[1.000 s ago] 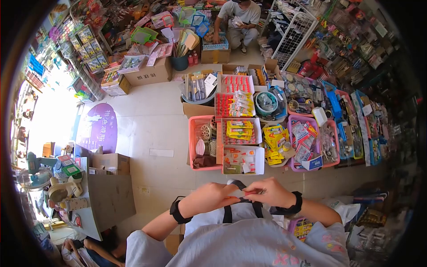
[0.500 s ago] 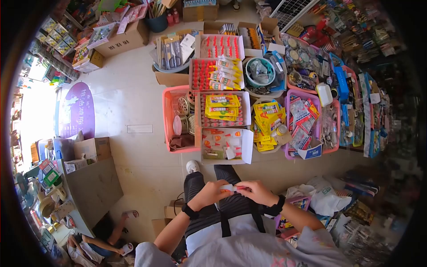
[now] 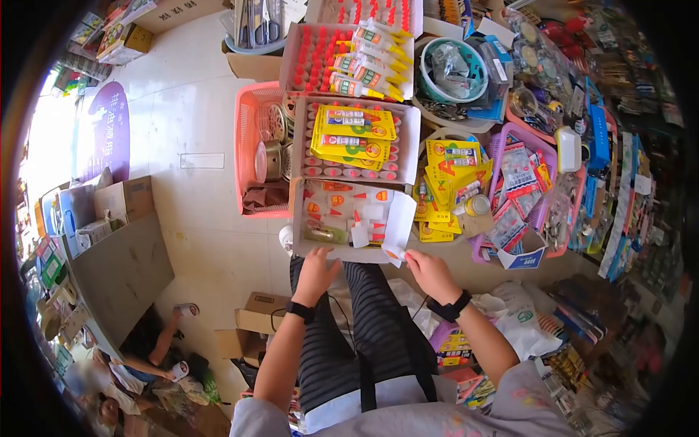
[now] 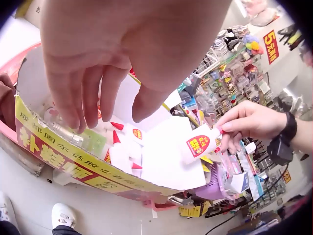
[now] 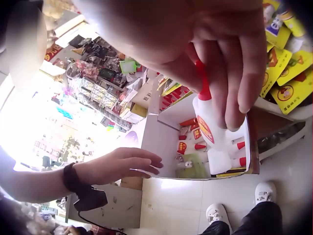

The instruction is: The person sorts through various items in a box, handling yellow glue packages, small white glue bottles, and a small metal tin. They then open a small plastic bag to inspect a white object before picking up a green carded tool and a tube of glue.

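Observation:
My right hand (image 3: 431,277) pinches a white glue bottle (image 4: 198,146) by its red cap, the bottle's oval red-and-yellow label facing outward. In the right wrist view the bottle hangs tilted over the open cardboard box (image 4: 73,161), close to the box's white side flap (image 3: 399,222). Inside the box are several similar red-capped glue bottles (image 3: 359,231) and a greenish clear packet (image 5: 192,165). My left hand (image 3: 314,277), holding nothing, is at the box's near edge; its loosely bent fingers (image 4: 90,95) point down toward the bottles in the left wrist view.
Behind the box stand another box with yellow glue cards (image 3: 357,135) on top and one of yellow-nozzled tubes (image 3: 371,62). A pink basket (image 3: 255,95) is on the left, a purple basket (image 3: 502,149) on the right. A seated person (image 3: 120,379) is at lower left.
Both hands, earlier together on the bottle in front of my body, have moved apart and forward to the box. My left hand has let go; the bottle stays in my right. The view has tipped down.

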The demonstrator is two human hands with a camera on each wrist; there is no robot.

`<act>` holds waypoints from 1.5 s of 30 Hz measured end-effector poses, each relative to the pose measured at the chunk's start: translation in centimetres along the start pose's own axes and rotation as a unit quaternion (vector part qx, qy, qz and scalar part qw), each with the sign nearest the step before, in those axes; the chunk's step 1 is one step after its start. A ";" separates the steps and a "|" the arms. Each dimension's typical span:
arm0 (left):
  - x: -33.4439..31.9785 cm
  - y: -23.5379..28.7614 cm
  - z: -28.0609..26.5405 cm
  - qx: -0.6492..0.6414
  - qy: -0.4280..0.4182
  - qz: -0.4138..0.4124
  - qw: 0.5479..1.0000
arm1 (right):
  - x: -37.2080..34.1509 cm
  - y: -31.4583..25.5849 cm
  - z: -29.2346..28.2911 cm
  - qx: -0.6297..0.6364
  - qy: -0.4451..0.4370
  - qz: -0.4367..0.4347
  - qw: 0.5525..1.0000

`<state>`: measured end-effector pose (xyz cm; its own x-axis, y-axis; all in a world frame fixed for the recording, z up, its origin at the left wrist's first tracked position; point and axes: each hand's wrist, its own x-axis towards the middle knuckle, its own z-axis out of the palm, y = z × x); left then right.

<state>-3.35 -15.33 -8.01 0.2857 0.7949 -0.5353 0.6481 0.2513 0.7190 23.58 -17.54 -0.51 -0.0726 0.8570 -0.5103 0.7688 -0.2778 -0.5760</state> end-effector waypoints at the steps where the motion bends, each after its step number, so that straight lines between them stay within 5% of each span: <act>1: 0.7 -0.4 0.5 0.010 0.006 0.010 1.000 | 1.2 -0.3 0.5 -0.056 -0.009 -0.006 0.998; 7: 4.8 -0.6 2.1 0.126 0.084 0.043 0.987 | 8.6 -0.5 2.8 -0.197 -0.037 -0.030 0.979; 10: 6.6 -3.1 2.2 0.203 0.011 0.033 0.978 | 10.7 0.0 3.4 -0.235 0.021 -0.012 0.972; 14: 7.6 -4.8 2.4 0.263 0.024 0.091 0.960 | 10.2 -1.3 3.8 -0.305 0.033 -0.013 0.952; 17: 7.6 -4.2 1.6 0.308 -0.071 0.072 0.946 | 8.7 -2.4 4.6 -0.257 -0.052 -0.016 0.965; 23: 5.8 -4.1 0.9 0.297 0.052 0.163 0.939 | 8.1 -1.1 8.3 -0.170 -0.140 -0.059 0.974; 25: 4.8 -2.6 0.1 0.117 0.073 0.069 0.988 | 8.1 -1.0 9.0 -0.108 -0.082 -0.073 0.988; 28: 4.0 -2.3 0.1 -0.144 0.101 0.007 0.984 | 8.5 -1.7 9.0 0.059 -0.054 -0.049 0.996; 31: 3.3 -1.7 0.7 -0.458 0.006 -0.115 0.881 | 9.2 -2.4 8.8 0.242 -0.107 0.000 0.964; 35: 3.1 -0.5 1.4 -0.546 -0.006 -0.169 0.821 | 9.7 -2.4 9.5 0.385 -0.108 0.025 0.916; 38: 3.0 -0.3 2.2 -0.487 0.052 -0.176 0.854 | 10.2 -1.5 8.6 0.295 -0.141 0.066 0.943; 40: 2.1 -0.4 2.7 -0.268 0.144 -0.094 0.948 | 10.1 -1.2 7.3 0.148 -0.119 0.056 0.980; 42: 0.9 -0.4 2.3 -0.123 0.168 -0.057 0.976 | 9.9 -1.9 5.9 -0.060 -0.095 0.036 0.993; 45: -1.3 0.2 0.7 -0.068 0.147 -0.055 0.985 | 9.4 -4.1 4.3 -0.379 0.021 -0.028 0.925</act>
<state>-3.09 -16.68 -7.43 -0.0105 0.8793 -0.4762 0.5570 0.4006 0.7275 17.07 -10.22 -5.67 -0.1128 0.8812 -0.4590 0.9903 0.1375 0.0206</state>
